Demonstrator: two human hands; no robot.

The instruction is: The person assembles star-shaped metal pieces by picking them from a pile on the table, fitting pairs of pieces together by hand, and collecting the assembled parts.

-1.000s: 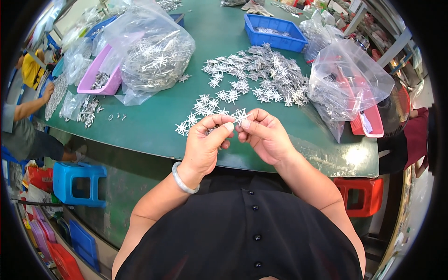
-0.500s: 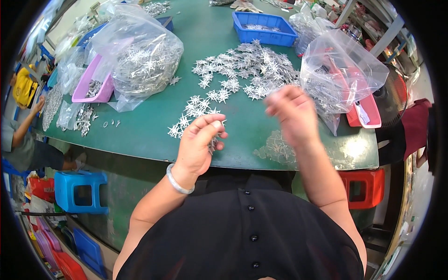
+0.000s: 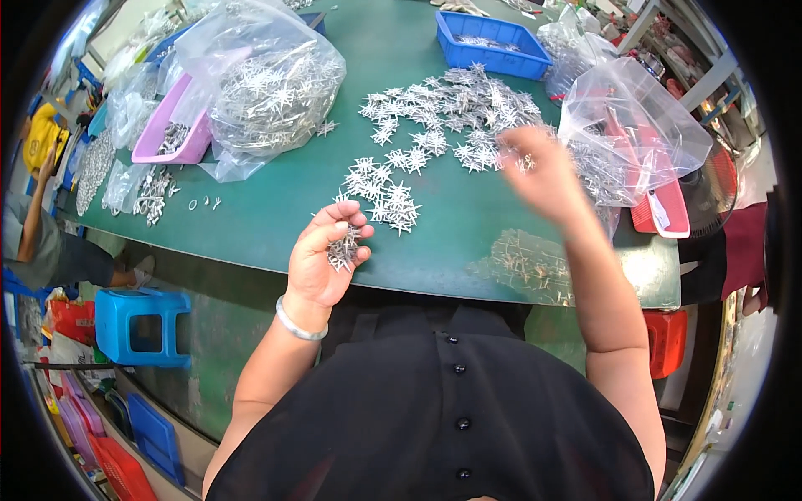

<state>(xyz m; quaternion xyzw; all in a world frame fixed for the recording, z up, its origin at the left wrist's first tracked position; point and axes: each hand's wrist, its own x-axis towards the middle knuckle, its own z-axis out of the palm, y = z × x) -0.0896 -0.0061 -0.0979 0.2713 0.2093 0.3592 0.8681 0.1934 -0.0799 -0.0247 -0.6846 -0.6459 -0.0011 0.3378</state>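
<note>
Many silver stars [image 3: 451,117] litter green table [image 3: 276,209] — blue stool [image 3: 138,326] below.

A blue tray [image 3: 493,40], a pink tray [image 3: 171,134] and a blue stool [image 3: 138,326].

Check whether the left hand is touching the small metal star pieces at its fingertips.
Touching. The head view shows the left hand with thumb and fingers curled around a small cluster of metal star pieces, which rests against its fingers.
</note>
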